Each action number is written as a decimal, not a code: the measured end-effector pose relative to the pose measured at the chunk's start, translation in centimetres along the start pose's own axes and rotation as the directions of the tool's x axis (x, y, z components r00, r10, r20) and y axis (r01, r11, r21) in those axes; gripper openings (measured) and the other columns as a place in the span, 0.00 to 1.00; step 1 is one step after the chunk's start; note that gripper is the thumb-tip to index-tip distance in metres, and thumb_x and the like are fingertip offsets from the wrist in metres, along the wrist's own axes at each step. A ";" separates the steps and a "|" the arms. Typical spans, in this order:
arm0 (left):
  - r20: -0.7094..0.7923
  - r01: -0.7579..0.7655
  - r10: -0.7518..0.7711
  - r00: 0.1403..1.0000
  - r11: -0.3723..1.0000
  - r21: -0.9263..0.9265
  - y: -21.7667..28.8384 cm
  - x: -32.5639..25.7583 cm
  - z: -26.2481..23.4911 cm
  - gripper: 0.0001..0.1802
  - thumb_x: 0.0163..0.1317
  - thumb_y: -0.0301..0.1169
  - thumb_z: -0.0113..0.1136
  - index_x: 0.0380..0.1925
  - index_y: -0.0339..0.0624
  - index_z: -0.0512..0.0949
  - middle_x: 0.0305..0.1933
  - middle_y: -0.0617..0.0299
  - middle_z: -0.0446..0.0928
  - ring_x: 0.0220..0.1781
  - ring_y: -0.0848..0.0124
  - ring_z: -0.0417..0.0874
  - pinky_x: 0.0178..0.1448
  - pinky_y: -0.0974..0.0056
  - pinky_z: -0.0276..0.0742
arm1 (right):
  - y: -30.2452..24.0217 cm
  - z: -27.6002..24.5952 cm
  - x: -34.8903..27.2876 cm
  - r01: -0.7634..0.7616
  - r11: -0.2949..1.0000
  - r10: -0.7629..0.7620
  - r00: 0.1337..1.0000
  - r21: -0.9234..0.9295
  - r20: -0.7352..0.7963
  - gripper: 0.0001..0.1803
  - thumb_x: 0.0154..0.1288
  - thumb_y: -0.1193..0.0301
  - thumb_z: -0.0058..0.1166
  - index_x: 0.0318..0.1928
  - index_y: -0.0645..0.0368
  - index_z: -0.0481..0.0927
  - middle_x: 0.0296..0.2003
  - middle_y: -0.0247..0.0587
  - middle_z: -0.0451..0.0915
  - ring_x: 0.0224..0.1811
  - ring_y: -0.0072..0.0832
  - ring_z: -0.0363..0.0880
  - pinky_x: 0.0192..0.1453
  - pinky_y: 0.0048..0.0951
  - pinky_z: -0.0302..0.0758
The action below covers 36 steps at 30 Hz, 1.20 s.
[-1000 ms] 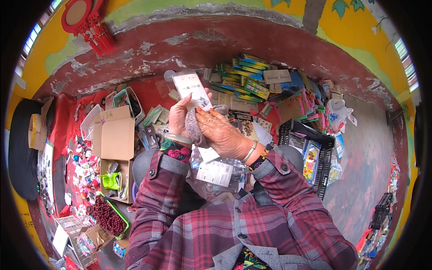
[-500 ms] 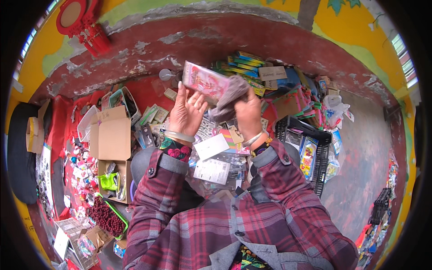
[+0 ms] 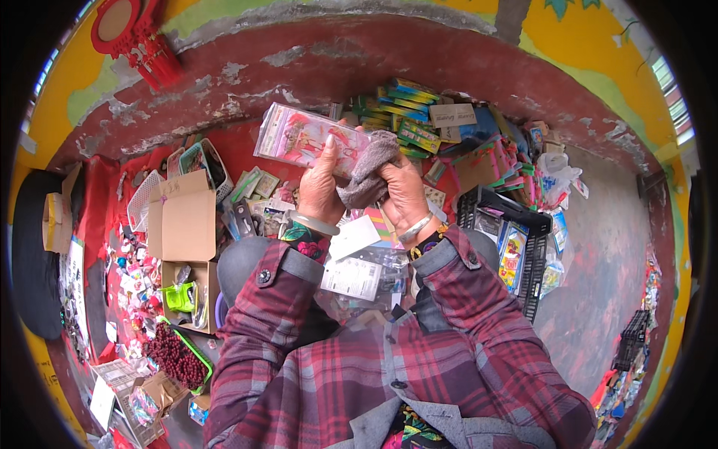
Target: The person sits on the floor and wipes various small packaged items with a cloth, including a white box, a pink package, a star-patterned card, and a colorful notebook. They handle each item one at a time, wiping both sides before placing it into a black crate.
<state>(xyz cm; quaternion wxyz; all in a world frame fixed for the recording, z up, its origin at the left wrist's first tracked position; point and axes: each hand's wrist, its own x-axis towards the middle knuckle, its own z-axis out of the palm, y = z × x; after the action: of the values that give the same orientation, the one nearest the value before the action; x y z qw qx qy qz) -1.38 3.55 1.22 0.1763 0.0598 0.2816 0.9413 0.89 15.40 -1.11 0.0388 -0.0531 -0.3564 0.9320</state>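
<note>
Pinching, left hand (image 3: pixel 320 191): flat pink packet (image 3: pixel 299 138), thumb on top
Right hand (image 3: pixel 406 193): fingers pinching some scrunched-up greyish cloth (image 3: pixel 370 170), kinda over the packet's right end

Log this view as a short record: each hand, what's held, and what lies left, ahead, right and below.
Left hand: holds packet, thumb on top
Right hand: grips cloth at the packet's right end
Packet: clear, flat, pink-and-red contents or print
Cloth: grey-brown, bunched
Left: open carton; dark-red beads
Ahead: piled colourful boxes near the wall
Right: black crate holding packages
Below hands: white card
</note>
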 end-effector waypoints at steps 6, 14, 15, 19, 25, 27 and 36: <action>0.056 -0.003 0.007 0.998 0.998 -0.067 0.4 0.3 -0.3 0.26 0.67 0.40 0.46 0.59 0.36 0.60 0.57 0.49 0.68 0.59 0.59 0.70 0.64 0.54 0.64 | -1.2 1.0 -0.4 0.008 0.999 -0.007 1.000 -0.047 0.013 0.10 0.58 0.81 0.51 0.41 0.61 0.77 0.39 0.36 0.79 0.42 0.26 0.77 0.49 0.27 0.74; -0.005 -0.078 0.078 0.997 0.981 -0.176 0.2 1.5 -0.3 0.26 0.66 0.38 0.46 0.58 0.33 0.60 0.58 0.45 0.67 0.61 0.55 0.68 0.66 0.49 0.60 | -1.5 0.7 -0.4 0.033 0.999 -0.032 0.998 0.030 -0.057 0.11 0.55 0.83 0.52 0.40 0.61 0.78 0.38 0.36 0.80 0.40 0.27 0.78 0.47 0.26 0.74; -0.003 -0.083 0.083 0.997 0.980 -0.183 0.3 1.5 -0.1 0.26 0.66 0.38 0.46 0.58 0.33 0.60 0.58 0.44 0.67 0.61 0.54 0.67 0.66 0.49 0.59 | -1.6 0.4 -0.3 0.038 0.999 -0.036 0.998 0.029 -0.053 0.11 0.55 0.83 0.52 0.40 0.61 0.78 0.37 0.36 0.80 0.40 0.27 0.78 0.47 0.26 0.74; -0.019 -0.098 0.096 0.995 0.975 -0.199 0.4 1.5 0.5 0.23 0.65 0.37 0.50 0.54 0.32 0.64 0.54 0.43 0.70 0.57 0.55 0.71 0.64 0.49 0.62 | -2.2 1.0 -0.5 0.041 0.999 -0.040 0.998 0.017 -0.046 0.11 0.55 0.83 0.51 0.39 0.61 0.78 0.37 0.36 0.80 0.38 0.26 0.78 0.46 0.26 0.74; -0.128 -0.256 0.242 0.962 0.960 -0.113 2.3 1.8 -0.2 0.21 0.67 0.36 0.45 0.54 0.32 0.63 0.56 0.43 0.68 0.59 0.54 0.69 0.65 0.49 0.61 | -2.9 -1.8 0.9 0.100 0.994 -0.105 0.986 -0.049 -0.128 0.09 0.57 0.80 0.49 0.39 0.60 0.78 0.36 0.35 0.80 0.37 0.26 0.78 0.44 0.27 0.75; -0.318 -0.404 0.330 0.889 0.892 -0.204 6.2 2.2 -1.3 0.20 0.67 0.32 0.43 0.55 0.31 0.62 0.57 0.43 0.67 0.60 0.54 0.68 0.67 0.49 0.59 | -4.9 -4.0 1.4 0.137 0.989 -0.144 0.980 -0.061 -0.136 0.10 0.58 0.76 0.50 0.41 0.60 0.77 0.36 0.37 0.80 0.38 0.29 0.79 0.44 0.30 0.76; -0.055 -0.300 0.295 0.954 0.928 -0.220 6.9 1.2 -1.8 0.23 0.66 0.30 0.45 0.58 0.30 0.59 0.60 0.41 0.63 0.64 0.50 0.62 0.69 0.47 0.54 | -7.3 -2.6 -0.4 -0.029 0.999 0.025 0.982 0.016 0.187 0.24 0.61 0.61 0.53 0.54 0.60 0.71 0.48 0.39 0.76 0.50 0.30 0.75 0.56 0.34 0.71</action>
<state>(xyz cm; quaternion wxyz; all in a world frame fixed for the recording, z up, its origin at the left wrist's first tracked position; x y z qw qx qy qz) -4.95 -2.31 3.54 0.0343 0.0717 0.1624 0.9835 1.90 22.47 1.92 -0.0069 0.0302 -0.3490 0.9366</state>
